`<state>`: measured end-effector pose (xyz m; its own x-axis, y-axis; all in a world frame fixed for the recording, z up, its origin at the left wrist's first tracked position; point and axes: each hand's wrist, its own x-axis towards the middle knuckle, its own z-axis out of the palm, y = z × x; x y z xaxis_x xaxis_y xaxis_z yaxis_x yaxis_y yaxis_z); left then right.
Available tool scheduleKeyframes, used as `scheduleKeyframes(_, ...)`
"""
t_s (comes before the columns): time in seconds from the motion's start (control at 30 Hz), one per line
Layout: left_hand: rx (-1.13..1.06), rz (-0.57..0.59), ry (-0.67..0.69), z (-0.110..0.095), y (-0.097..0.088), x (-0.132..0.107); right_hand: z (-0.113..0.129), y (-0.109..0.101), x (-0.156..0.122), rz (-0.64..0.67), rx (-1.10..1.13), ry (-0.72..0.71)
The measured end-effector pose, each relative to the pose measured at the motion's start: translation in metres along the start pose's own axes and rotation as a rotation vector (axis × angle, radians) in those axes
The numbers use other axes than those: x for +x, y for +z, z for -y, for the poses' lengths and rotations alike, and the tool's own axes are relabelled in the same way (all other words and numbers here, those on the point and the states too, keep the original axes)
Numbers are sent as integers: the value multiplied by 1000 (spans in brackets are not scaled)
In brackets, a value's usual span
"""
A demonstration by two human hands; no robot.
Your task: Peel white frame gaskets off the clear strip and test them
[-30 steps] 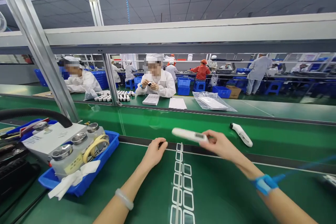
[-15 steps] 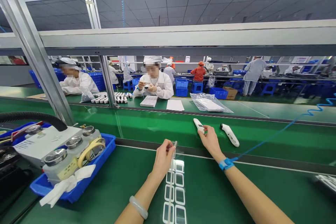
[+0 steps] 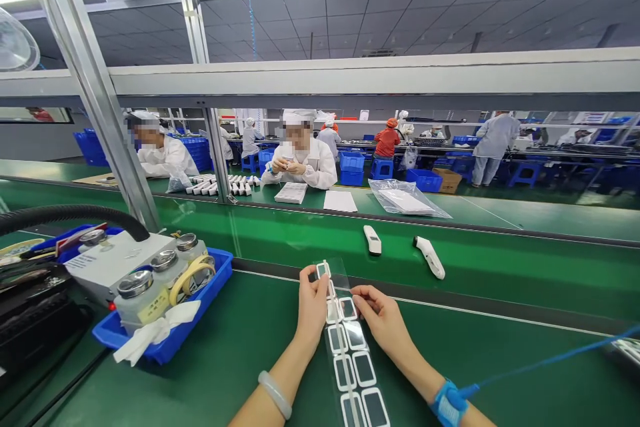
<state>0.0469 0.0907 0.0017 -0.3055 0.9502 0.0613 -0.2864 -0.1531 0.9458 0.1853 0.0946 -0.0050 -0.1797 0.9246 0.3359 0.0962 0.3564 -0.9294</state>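
1. Your left hand [image 3: 313,310] was closed, its fingers [image 3: 311,280] pinching the far end of a clear film strip [image 3: 345,347] printed or set with rows of white-outlined rectangular pads. The pinch looked chosen to pin that end in place.
2. Your right hand [image 3: 381,320] was partly open, its fingertips [image 3: 356,292] reaching to the strip's right edge near the upper pads. You could not tell from this view whether they gripped the film or only touched it.
3. The strip ran from your left fingers back toward you, between your forearms, and out of view at the bottom. It lay along the green work surface [image 3: 240,373], probably so that its pads stayed flat and within reach of both hands.
4. Beyond your fingers, on a green belt [image 3: 295,233], lay a flat white handheld device [image 3: 372,239] and a white pistol-shaped device [image 3: 429,257], well apart from the strip and seemingly out of your hands' way.
5. Left of your left fingers sat a blue plastic tray [image 3: 213,290] holding metal-capped containers [image 3: 135,283], a yellow tape roll [image 3: 193,278] and a white wipe [image 3: 157,330], kept to the side of your working space.
6. A blue wrist strap [image 3: 450,403] circled your right wrist, with its blue cord [image 3: 545,357] trailing right, likely for static protection.
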Motion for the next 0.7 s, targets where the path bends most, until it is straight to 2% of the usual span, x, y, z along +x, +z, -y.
scheduleKeyframes(0.17,-62,14,-71,-3,0,-7,1,1,0,-44,161,138)
scheduleKeyframes(0.3,-95,125,-190,-5,-5,-20,1,-3,0,-116,219,153)
scheduleKeyframes(0.4,-102,239,-231,-6,-8,-27,3,-5,0,-76,234,182)
scheduleKeyframes(0.47,-92,275,-228,-7,-10,-29,5,-5,-1,-50,255,202)
scheduleKeyframes(0.6,-57,275,-198,-8,-12,-27,5,-6,0,17,240,238)
scheduleKeyframes(0.7,-39,269,-182,-9,-12,-26,5,-10,2,81,108,187)
